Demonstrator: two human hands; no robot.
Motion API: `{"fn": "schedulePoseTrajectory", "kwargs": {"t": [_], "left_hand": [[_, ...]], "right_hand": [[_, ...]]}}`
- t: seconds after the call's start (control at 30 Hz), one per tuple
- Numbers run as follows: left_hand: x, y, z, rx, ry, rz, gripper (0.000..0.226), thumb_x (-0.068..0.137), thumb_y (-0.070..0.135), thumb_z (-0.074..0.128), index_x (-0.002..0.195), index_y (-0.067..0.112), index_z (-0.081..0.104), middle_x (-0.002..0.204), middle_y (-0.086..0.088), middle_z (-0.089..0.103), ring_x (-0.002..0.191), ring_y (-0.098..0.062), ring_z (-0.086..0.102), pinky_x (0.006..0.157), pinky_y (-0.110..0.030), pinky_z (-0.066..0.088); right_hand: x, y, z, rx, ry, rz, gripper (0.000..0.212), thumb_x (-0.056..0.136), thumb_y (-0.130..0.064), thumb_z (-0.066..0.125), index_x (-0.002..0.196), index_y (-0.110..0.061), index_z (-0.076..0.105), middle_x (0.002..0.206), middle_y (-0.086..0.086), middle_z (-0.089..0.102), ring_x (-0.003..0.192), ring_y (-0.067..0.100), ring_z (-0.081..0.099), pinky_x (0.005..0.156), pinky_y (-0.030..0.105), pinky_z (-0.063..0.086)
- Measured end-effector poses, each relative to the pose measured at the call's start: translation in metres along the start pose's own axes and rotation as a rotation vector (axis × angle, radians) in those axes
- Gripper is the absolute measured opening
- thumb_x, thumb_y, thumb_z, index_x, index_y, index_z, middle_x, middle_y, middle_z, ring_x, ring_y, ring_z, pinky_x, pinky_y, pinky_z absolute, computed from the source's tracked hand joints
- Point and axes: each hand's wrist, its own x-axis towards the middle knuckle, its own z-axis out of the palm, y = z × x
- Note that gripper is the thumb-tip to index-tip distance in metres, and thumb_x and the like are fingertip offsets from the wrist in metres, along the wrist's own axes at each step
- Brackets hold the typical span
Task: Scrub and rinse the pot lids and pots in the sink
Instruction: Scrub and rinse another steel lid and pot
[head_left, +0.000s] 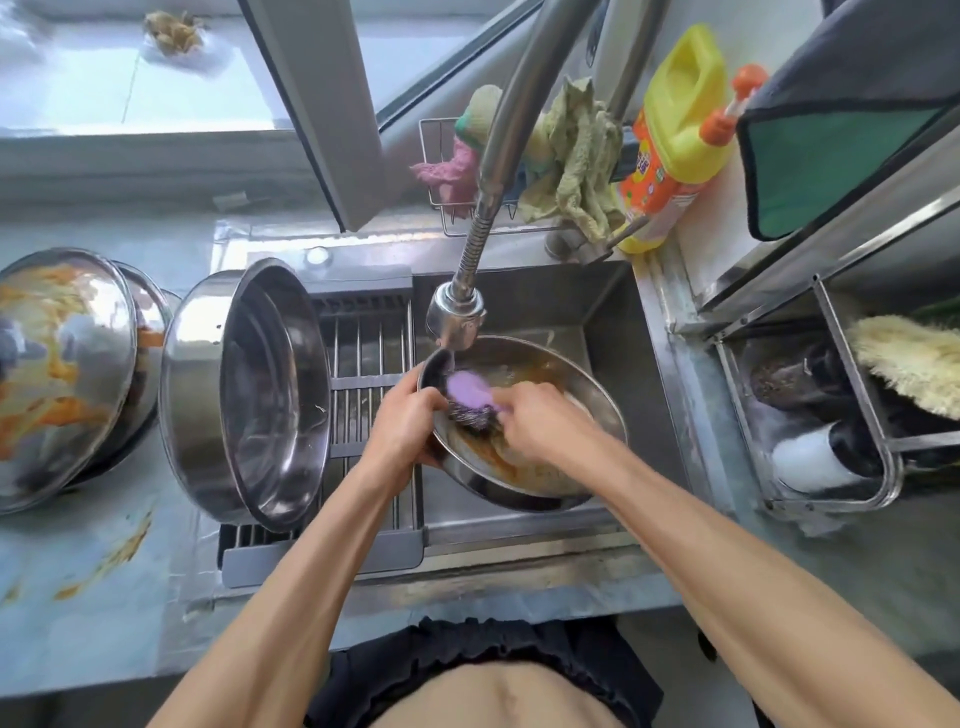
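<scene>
A steel pot lid (550, 457) smeared with orange residue is tilted in the sink (597, 312) under the faucet head (457, 317), with a thin stream of water falling on it. My left hand (408, 421) grips the lid's left rim. My right hand (540, 421) holds a purple-handled scrub brush (470, 397) whose dark bristles press on the lid's inner face. A large clean steel pot (244, 395) lies on its side on the drying rack (363, 431) to the left.
Two dirty steel pots (62, 374) with orange sauce lie on the left counter. Yellow detergent bottle (670, 140) and rags (571, 161) sit behind the sink. A wire caddy (831, 415) with scourers stands at the right. Orange smears mark the counter (104, 561).
</scene>
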Motion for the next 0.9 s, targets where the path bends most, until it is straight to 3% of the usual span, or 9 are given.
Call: {"fn": "schedulePoseTrajectory", "kwargs": {"t": [0.1,0.23,0.33,0.4,0.5,0.6,0.67,0.77,0.9], "left_hand": [[0.003,0.0,-0.005,0.024,0.034,0.022,0.056,0.09,0.0,0.045,0.133,0.032,0.062,0.103,-0.004,0.072,0.069,-0.021,0.069,0.041,-0.03,0.049],[0.001,0.0,-0.009,0.037,0.05,0.05,0.053,0.091,0.003,0.047,0.127,0.036,0.065,0.107,-0.001,0.073,0.073,-0.02,0.072,0.044,-0.03,0.05],[0.0,0.008,-0.009,0.051,0.088,0.063,0.054,0.088,0.001,0.047,0.123,0.037,0.065,0.101,0.0,0.072,0.072,-0.018,0.068,0.043,-0.029,0.049],[-0.003,0.011,-0.01,0.082,0.076,0.076,0.051,0.09,0.003,0.047,0.119,0.041,0.064,0.1,0.003,0.072,0.072,-0.017,0.068,0.041,-0.027,0.047],[-0.009,0.009,-0.004,0.081,0.048,0.052,0.046,0.092,0.004,0.046,0.111,0.04,0.065,0.102,-0.002,0.072,0.067,-0.019,0.068,0.039,-0.026,0.046],[-0.011,0.009,0.007,0.111,0.041,0.047,0.043,0.09,0.003,0.046,0.099,0.04,0.065,0.098,-0.004,0.072,0.072,-0.022,0.068,0.04,-0.027,0.046],[-0.014,0.007,0.009,0.128,0.052,0.068,0.044,0.09,0.004,0.046,0.102,0.042,0.066,0.099,-0.001,0.073,0.075,-0.021,0.069,0.043,-0.027,0.047],[-0.021,0.004,0.008,0.15,0.081,0.102,0.052,0.089,0.005,0.047,0.115,0.046,0.065,0.096,0.005,0.074,0.075,-0.018,0.068,0.045,-0.025,0.046],[-0.024,0.008,0.011,0.208,0.093,0.125,0.051,0.084,0.007,0.049,0.102,0.051,0.068,0.097,0.008,0.074,0.079,-0.018,0.067,0.048,-0.026,0.046]], "right_hand": [[0.002,-0.002,-0.001,0.083,-0.018,-0.021,0.036,0.101,-0.02,0.045,0.131,-0.033,0.058,0.097,0.002,0.067,0.065,0.017,0.058,0.056,0.029,0.046],[0.008,0.005,-0.007,0.042,0.012,-0.014,0.034,0.098,-0.018,0.045,0.126,-0.028,0.06,0.106,0.006,0.067,0.087,0.025,0.063,0.072,0.034,0.051],[-0.001,-0.012,0.0,0.147,-0.031,-0.103,0.038,0.1,-0.021,0.043,0.134,-0.03,0.057,0.107,0.008,0.068,0.085,0.026,0.066,0.078,0.041,0.056],[0.006,-0.001,-0.006,0.15,0.005,-0.057,0.042,0.1,-0.021,0.044,0.137,-0.037,0.054,0.108,0.006,0.069,0.083,0.025,0.066,0.076,0.043,0.054],[0.009,0.014,-0.01,0.062,0.025,0.017,0.038,0.097,-0.017,0.044,0.13,-0.031,0.058,0.117,0.01,0.067,0.092,0.031,0.063,0.075,0.036,0.05],[-0.01,0.002,-0.001,0.097,-0.044,-0.026,0.04,0.101,-0.019,0.043,0.138,-0.028,0.054,0.123,0.01,0.065,0.102,0.031,0.064,0.085,0.04,0.051],[-0.01,0.013,0.002,0.146,-0.031,0.002,0.043,0.102,-0.021,0.044,0.143,-0.032,0.05,0.126,0.007,0.064,0.103,0.03,0.066,0.089,0.042,0.053],[-0.001,0.035,0.001,0.143,0.03,0.066,0.044,0.098,-0.016,0.045,0.139,-0.029,0.053,0.125,0.011,0.064,0.094,0.03,0.065,0.079,0.041,0.055],[-0.009,0.019,0.019,0.229,-0.015,-0.047,0.041,0.102,-0.021,0.044,0.14,-0.035,0.05,0.107,0.004,0.068,0.074,0.018,0.064,0.061,0.033,0.051]]}}
